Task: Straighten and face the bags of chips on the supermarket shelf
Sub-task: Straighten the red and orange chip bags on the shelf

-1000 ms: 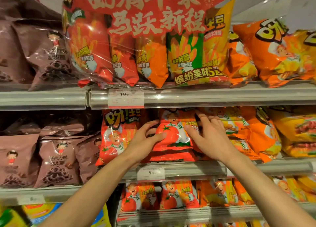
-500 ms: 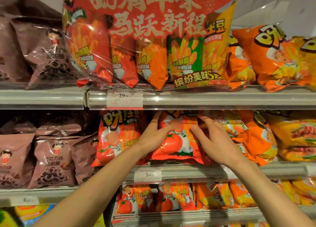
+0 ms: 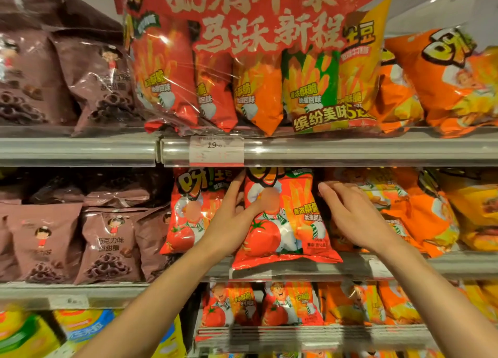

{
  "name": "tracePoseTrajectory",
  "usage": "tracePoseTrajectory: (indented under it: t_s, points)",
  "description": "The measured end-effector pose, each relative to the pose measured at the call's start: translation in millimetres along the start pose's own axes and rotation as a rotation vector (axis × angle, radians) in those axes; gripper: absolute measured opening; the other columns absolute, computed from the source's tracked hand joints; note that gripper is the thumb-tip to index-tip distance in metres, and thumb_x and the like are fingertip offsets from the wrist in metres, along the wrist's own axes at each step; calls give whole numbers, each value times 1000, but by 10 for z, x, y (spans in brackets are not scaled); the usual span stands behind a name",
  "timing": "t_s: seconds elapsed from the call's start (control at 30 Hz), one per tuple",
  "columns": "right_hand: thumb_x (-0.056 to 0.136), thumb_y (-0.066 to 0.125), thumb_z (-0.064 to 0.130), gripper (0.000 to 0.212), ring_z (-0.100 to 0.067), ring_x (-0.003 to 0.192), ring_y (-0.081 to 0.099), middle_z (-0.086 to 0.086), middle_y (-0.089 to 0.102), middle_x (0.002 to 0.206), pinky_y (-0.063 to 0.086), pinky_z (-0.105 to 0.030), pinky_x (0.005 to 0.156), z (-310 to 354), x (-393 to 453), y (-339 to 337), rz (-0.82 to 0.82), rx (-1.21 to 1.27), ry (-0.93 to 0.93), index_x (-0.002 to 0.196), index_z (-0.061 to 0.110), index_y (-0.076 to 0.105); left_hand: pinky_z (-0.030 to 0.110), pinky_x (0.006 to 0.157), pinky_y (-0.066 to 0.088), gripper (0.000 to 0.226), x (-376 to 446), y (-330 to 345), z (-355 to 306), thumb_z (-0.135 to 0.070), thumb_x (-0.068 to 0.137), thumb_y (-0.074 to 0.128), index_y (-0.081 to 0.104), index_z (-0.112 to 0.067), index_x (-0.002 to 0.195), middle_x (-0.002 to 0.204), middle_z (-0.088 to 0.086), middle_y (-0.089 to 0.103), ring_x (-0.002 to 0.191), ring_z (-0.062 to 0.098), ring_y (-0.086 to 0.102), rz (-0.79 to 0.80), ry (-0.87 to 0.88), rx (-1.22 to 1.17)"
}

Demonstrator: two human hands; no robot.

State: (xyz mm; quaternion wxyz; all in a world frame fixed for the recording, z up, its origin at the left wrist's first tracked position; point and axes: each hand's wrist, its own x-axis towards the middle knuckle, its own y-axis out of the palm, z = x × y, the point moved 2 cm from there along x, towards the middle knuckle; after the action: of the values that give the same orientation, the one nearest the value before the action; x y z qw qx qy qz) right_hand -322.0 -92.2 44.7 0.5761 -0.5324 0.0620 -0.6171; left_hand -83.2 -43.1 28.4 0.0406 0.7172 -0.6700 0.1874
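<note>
A red tomato chip bag [image 3: 285, 231] stands upright on the middle shelf [image 3: 458, 266], its printed front facing me and its bottom seam hanging over the shelf lip. My left hand [image 3: 231, 223] grips its left edge, thumb on the front and fingers behind. My right hand [image 3: 353, 217] holds its right edge, fingers reaching toward the back. A second red tomato bag [image 3: 192, 212] stands just left of it, leaning slightly. Orange bags [image 3: 420, 217] of the same brand lie tilted to the right.
Brown chocolate-ring snack bags [image 3: 107, 244] fill the left half of the middle shelf. Above, a large multi-pack [image 3: 256, 83] sits over the upper shelf rail [image 3: 350, 150] with a price tag [image 3: 217, 150]. More red and orange bags [image 3: 291, 303] line the lower shelf.
The red tomato bag, lying low and tilted a second ago, has been raised upright between both hands and now faces front. My view has moved closer.
</note>
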Motion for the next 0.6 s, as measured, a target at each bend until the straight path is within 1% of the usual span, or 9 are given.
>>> tracePoseTrajectory:
  t_s: [0.07, 0.1, 0.2, 0.23, 0.3, 0.33, 0.43, 0.5, 0.6]
  points:
    - [106, 37, 39, 43, -26, 103, 62, -4, 73, 103, 38, -35, 90, 4, 1, 6, 0, -6, 5, 103, 14, 71, 26, 111, 38, 68, -33, -27, 7, -59, 70, 69, 36, -61, 130, 128, -29, 58, 125, -7, 50, -8, -19, -21]
    - [106, 37, 37, 42, -25, 100, 62, -4, 73, 99, 38, -34, 88, -4, 6, 10, 4, 1, 13, 101, 14, 71, 27, 112, 36, 69, -47, -31, 3, -59, 68, 68, 37, -60, 129, 123, -34, 57, 124, -10, 48, 2, -13, -35]
    - [106, 36, 38, 43, -17, 89, 64, 2, 74, 97, 37, -31, 80, 5, 9, 3, 32, 41, 25, 101, 15, 72, 29, 115, 35, 80, -72, -53, -1, -53, 74, 71, 33, -48, 145, 131, -26, 53, 131, -2, 46, -1, -6, -22]
    - [106, 37, 38, 41, -16, 89, 64, 3, 74, 100, 37, -30, 81, 8, 8, 3, 41, 33, 18, 104, 16, 72, 23, 111, 37, 76, -78, -91, -4, -46, 82, 72, 33, -44, 147, 132, -24, 53, 131, -3, 46, -13, 1, -10]
    - [104, 42, 35, 35, -18, 102, 64, 1, 73, 112, 41, -35, 93, 14, -5, 20, 56, -39, 0, 115, 16, 69, 10, 94, 41, 64, -101, -225, -18, -35, 91, 69, 38, -37, 147, 128, -21, 57, 115, -9, 53, -67, 11, 30]
    - [103, 46, 34, 33, -19, 109, 63, 1, 72, 117, 41, -38, 100, 14, -12, 30, 61, -82, -7, 121, 16, 68, 10, 90, 41, 64, -107, -312, -6, -36, 92, 69, 39, -36, 149, 127, -19, 58, 108, -9, 55, -90, 22, 59]
    - [100, 52, 35, 34, -20, 115, 60, 2, 72, 115, 40, -43, 107, 57, -19, 60, 69, -157, -17, 127, 17, 64, 6, 95, 35, 65, -146, -546, 20, -39, 93, 66, 35, -42, 149, 133, -33, 47, 109, -27, 44, -121, 56, 111]
    - [98, 54, 36, 35, -21, 117, 58, 3, 71, 116, 40, -41, 106, 115, -13, 96, 60, -202, -43, 127, 18, 63, 12, 104, 33, 69, -174, -677, 42, -45, 88, 68, 32, -46, 148, 131, -40, 42, 109, -32, 38, -135, 46, 118]
    - [96, 56, 38, 37, -21, 119, 55, 1, 67, 123, 41, -33, 101, 274, -17, 198, 57, -232, -69, 128, 19, 63, 26, 110, 38, 64, -214, -846, 87, -56, 79, 73, 42, -57, 134, 130, -38, 50, 117, -22, 49, -150, 40, 124]
